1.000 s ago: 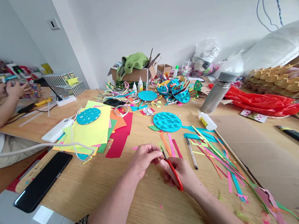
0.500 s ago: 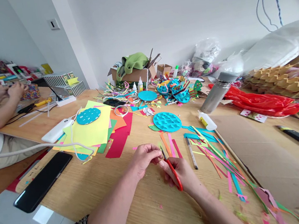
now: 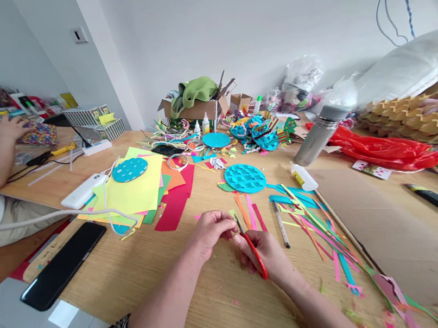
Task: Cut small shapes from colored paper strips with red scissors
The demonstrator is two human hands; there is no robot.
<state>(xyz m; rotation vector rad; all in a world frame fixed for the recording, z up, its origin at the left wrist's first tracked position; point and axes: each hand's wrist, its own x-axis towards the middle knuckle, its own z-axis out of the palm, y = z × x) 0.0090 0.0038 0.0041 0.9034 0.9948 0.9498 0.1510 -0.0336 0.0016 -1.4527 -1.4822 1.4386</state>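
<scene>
Fingers of the right hand [image 3: 266, 254] are curled round the red handles of the scissors [image 3: 258, 258], whose blades point away from the person. The left hand [image 3: 215, 231] is just left of the scissors, its fingertips pinched together beside the blades and close to a pale green scrap [image 3: 233, 213]; whether they grip it cannot be told. Both hands and the scissors are over the table [image 3: 208, 311]. Cardboard [image 3: 388, 226] lies flat, right of the scissors. Beyond the scissors and to their left, a yellow sheet [image 3: 139, 195] lies on a paper pile; the phone [image 3: 63, 266] is well left of them. Beyond and right is the flask [image 3: 318, 138]. A blue disc [image 3: 245, 178] lies straight beyond the scissors, a white bottle [image 3: 304, 176] right of that line. The pen [image 3: 281, 225] is near, on the scissors' right.
</scene>
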